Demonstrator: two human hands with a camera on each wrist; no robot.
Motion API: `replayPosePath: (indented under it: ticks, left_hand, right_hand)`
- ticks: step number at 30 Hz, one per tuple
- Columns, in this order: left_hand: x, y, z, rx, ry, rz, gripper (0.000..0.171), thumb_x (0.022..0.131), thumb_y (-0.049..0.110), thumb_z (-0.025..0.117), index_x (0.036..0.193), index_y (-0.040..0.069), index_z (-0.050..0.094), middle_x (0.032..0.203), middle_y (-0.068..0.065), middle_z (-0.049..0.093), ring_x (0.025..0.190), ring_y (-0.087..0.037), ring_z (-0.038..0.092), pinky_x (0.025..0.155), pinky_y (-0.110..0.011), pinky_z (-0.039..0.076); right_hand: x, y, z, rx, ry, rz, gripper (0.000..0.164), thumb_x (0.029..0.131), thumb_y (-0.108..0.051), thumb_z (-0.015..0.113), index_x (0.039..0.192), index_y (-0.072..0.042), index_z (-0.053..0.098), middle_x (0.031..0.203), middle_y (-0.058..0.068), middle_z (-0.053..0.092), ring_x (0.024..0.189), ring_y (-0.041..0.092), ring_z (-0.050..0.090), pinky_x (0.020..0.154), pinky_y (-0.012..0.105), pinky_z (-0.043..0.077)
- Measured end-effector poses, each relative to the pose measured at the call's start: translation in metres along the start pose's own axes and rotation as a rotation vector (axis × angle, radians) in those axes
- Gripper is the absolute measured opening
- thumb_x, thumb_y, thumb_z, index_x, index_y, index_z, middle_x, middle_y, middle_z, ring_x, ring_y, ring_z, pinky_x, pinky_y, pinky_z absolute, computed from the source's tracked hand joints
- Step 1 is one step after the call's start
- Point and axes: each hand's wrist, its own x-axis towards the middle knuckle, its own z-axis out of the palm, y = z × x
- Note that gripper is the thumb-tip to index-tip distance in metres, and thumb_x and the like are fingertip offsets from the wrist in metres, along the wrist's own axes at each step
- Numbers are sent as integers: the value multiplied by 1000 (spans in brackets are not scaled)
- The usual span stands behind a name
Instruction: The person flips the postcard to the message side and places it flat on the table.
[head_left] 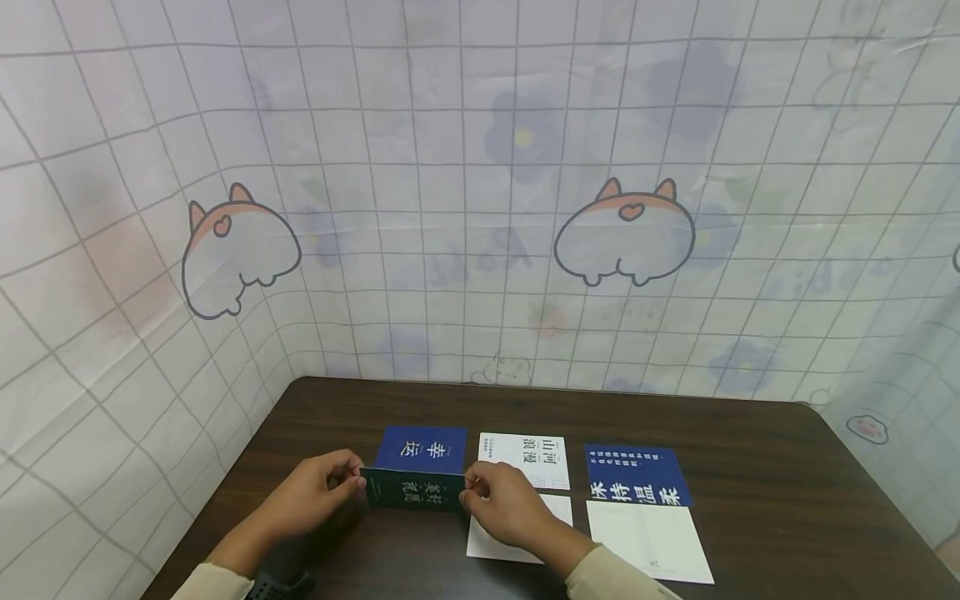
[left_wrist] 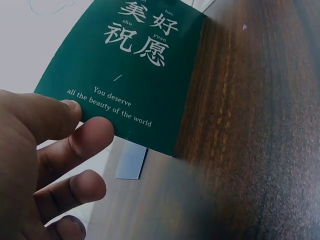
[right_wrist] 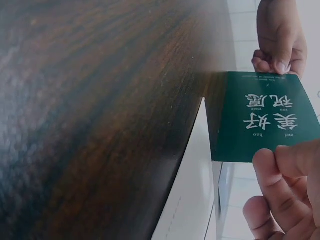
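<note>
A green postcard (head_left: 411,493) with white Chinese characters stands tilted up in front of me, its lower edge close over the table. My left hand (head_left: 318,490) pinches its left end between thumb and index finger. At the opposite end, my right hand (head_left: 512,510) pinches the card too. English lettering on the green postcard (left_wrist: 125,65) shows near the left thumb in the left wrist view. Right behind it lies a blue card (head_left: 422,448) with white characters. Under the right hand is a blank white card (head_left: 558,510), partly hidden by that hand.
Beyond the right hand lies a white card (head_left: 551,473) with grey characters. Farther right, a blue card (head_left: 637,467) sits above a mostly blank white card (head_left: 648,537). All rest on the dark wooden table (head_left: 787,500). A patterned white curtain (head_left: 450,208) rises behind the table.
</note>
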Motion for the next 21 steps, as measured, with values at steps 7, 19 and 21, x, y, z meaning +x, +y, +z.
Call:
replayPosePath:
  ticks: [7,19,21]
  left_hand:
    - [-2,-3,-1,-20,5,25,6,99,24,70,98,21,66,90,9,68,81,-7,61,70,-30,46]
    - [-6,-5,0,-17,-3,12,15,100,10,64,95,24,68,93,11,65,83,-10,57,73,-31,48]
    - [-6,-5,1,-25,-14,1,10,103,19,63,96,24,69,92,9,65,82,-10,56,72,-32,48]
  right_hand:
    - [0,1,-1,3,11,-32,9,92,-16,73,87,-22,68,80,-16,62,78,5,56,71,31,46]
    - [-1,3,2,-7,16,-43,16,84,-7,72,85,-23,71,77,-20,60,82,6,56,76,32,49]
    - [-2,3,2,-4,13,-43,16,85,-7,71,85,-23,71,77,-20,60,83,7,57,77,32,49]
